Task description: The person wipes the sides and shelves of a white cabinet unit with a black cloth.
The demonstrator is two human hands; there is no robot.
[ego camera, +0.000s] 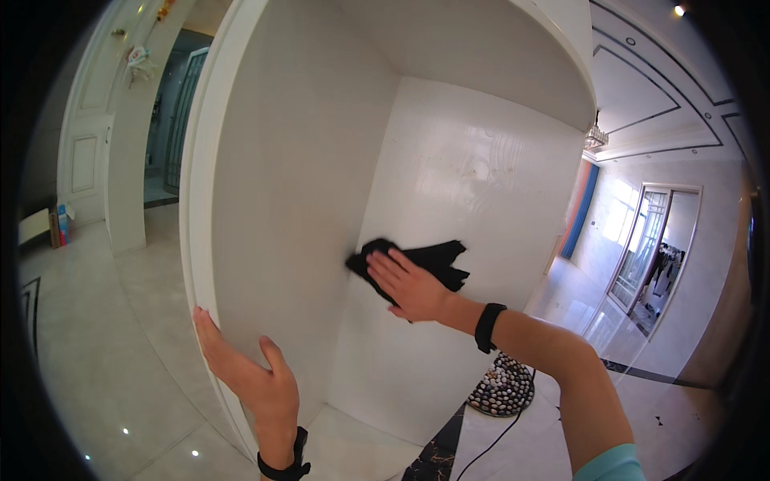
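My right hand (pixel 412 287) lies flat on a black cloth (pixel 430 258), pressing it to the white panel (pixel 445 180) of a tall, open-fronted cabinet or alcove. The cloth reaches the inner corner where this panel meets the left side panel (pixel 289 180), and its loose ends trail to the right. Faint smears or reflections show on the panel above the cloth. Lower left, my left hand (pixel 255 373) rests its fingertips on the white front edge (pixel 201 240), thumb apart and nothing in the palm. Each wrist wears a black band.
A round pebble mat (pixel 502 388) lies on the floor at lower right, with a black cable (pixel 496 442) beside it. Glossy tiles (pixel 126 337) extend on the left. A sliding door (pixel 640 252) stands at far right, and boxes (pixel 57 228) sit at far left.
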